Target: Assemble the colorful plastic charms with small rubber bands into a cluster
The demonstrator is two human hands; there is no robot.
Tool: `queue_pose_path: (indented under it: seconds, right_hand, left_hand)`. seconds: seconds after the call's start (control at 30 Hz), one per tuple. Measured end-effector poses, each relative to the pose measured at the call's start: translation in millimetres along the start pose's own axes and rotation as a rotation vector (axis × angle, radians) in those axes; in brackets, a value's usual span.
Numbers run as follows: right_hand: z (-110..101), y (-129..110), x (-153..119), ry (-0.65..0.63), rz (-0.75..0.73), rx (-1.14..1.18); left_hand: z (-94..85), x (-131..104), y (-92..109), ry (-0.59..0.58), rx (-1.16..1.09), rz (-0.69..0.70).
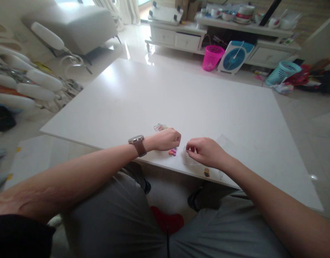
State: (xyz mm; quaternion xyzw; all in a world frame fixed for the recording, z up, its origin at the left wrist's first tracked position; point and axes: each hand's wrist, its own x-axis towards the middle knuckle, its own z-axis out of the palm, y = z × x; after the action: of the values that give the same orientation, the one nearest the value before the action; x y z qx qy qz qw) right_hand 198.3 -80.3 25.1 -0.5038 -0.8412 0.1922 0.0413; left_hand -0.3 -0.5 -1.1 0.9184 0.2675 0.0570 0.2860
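Note:
My left hand, with a watch on its wrist, is closed above the white table; whatever it may hold is hidden. Just below its fingers lie small pink, purple and orange pieces. Behind the hand sits a small pile of metal rings, partly covered by it. My right hand has its fingers curled towards the thumb, and anything in them is too small to make out. Clear plastic lies under and beside this hand. Near the table edge is a small yellow and blue cartoon figure.
White metal-framed chairs stand at the left, with a grey couch behind. Beyond the table are a pink basket, a blue box fan and a cabinet. A turquoise basket stands at the right.

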Motion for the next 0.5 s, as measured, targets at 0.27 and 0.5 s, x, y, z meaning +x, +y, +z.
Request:
queue_pose_path:
  seconds: [0.27, 0.5]
  right_hand:
    - [0.3, -0.1, 0.1, -0.001, 0.002, -0.004]
    - [-0.4, -0.7, 0.1, -0.012, 0.000, -0.005]
  left_hand:
    - [0.0, -0.3, 0.5, -0.004, -0.009, 0.002]
    - [-0.8, -0.4, 1.2, -0.006, -0.018, 0.007]
